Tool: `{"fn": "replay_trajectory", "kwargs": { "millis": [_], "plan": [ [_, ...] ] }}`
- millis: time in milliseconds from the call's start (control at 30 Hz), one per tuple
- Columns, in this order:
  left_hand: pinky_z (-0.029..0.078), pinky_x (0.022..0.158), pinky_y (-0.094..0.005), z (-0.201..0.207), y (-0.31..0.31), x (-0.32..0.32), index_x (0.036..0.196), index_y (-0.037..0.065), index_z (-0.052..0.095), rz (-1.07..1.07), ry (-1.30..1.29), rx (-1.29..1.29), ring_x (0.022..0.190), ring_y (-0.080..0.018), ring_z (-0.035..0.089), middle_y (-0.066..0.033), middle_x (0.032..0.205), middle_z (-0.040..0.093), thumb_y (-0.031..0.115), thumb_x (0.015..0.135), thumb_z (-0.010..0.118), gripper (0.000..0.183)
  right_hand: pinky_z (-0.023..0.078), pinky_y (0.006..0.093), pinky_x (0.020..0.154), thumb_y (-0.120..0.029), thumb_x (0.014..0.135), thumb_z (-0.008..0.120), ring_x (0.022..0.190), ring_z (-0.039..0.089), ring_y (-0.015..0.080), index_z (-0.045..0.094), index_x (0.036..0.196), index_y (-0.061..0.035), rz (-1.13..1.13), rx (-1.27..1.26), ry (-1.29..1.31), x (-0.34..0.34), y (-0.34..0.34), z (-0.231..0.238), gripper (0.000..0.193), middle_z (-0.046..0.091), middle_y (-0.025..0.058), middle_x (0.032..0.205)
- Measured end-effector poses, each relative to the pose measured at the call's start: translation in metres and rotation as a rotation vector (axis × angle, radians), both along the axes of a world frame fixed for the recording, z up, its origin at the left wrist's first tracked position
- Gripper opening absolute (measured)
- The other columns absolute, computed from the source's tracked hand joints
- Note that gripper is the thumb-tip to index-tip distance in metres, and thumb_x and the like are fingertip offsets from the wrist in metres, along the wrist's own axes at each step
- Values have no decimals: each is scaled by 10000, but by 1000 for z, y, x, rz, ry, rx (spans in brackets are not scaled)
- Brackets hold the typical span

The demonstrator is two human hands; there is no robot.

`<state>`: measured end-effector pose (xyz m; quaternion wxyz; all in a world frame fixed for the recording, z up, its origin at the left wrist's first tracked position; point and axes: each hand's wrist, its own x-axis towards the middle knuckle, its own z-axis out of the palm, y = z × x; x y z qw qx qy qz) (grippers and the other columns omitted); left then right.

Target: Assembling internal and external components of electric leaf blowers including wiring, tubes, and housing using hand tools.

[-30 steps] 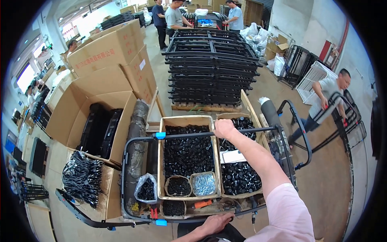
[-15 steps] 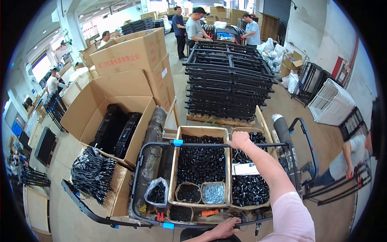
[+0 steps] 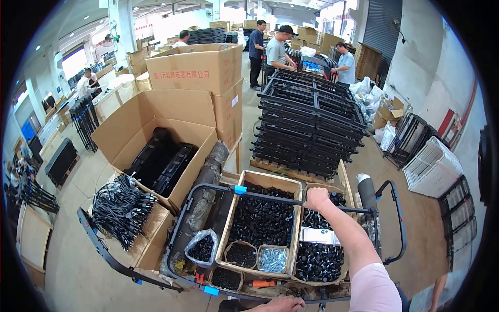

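A black tubular metal frame (image 3: pixel 270 198) with blue clips lies across the bench over the parts boxes. My right hand (image 3: pixel 317 199) is closed around its far bar, the arm stretched over the boxes. At the lower edge my left hand (image 3: pixel 283 304) is beside the near bar, its fingers curled together and partly cut off. What those fingers hold is hidden. Beneath the frame stands a box of black round knobs (image 3: pixel 262 221), with a small tray of silver screws (image 3: pixel 273 260) in its near corner. A white phone (image 3: pixel 318 236) lies on black caps (image 3: pixel 318 261) in the right box.
Bundled black cables (image 3: pixel 122 208) lie on a carton at left, beside an open cardboard box (image 3: pixel 112 125) of black parts. A tall stack of black frames (image 3: pixel 309 125) stands ahead on a pallet. Co-workers (image 3: pixel 278 54) stand behind it. White racks (image 3: pixel 433 166) lean at right.
My view has turned, so the background sits lower and further right. My right hand stays on the far bar. The person at right has moved down, leaving mostly an arm in view.
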<state>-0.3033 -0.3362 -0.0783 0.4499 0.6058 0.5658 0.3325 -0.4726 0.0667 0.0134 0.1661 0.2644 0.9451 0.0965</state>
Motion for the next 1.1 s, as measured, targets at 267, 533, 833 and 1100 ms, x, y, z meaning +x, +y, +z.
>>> {"fn": "replay_trajectory", "kwargs": {
  "millis": [267,533,833,1100],
  "plan": [
    [516,1000,-504,17,4,6,1442,224,554,-8,7,-175,1124,-437,626,-243,1214,610,234,996,639,454,616,430,898,-282,773,726,1079,759,319,806,1047,-79,24,-16,-27,13,6,-11,351,788,150,1120],
    [541,946,-491,5,1,-1,1292,213,625,136,-79,-207,1136,-374,668,-207,1122,682,197,956,648,337,620,426,882,-191,865,703,1103,761,273,817,1083,-102,5,77,-277,17,30,-10,262,784,121,1185],
    [550,923,-511,22,8,-1,1339,270,663,24,-43,-286,1105,-383,701,-139,1199,743,366,1051,497,346,621,463,877,-168,877,656,1057,768,314,817,1031,-117,109,8,137,27,21,-29,229,793,134,1112],
    [555,939,-523,28,3,6,1364,214,649,0,69,-257,1138,-392,691,-143,1243,729,449,1030,569,416,631,473,776,-181,930,614,995,784,302,821,938,-134,14,118,-208,8,21,-26,212,799,146,1037]
  ]
}}
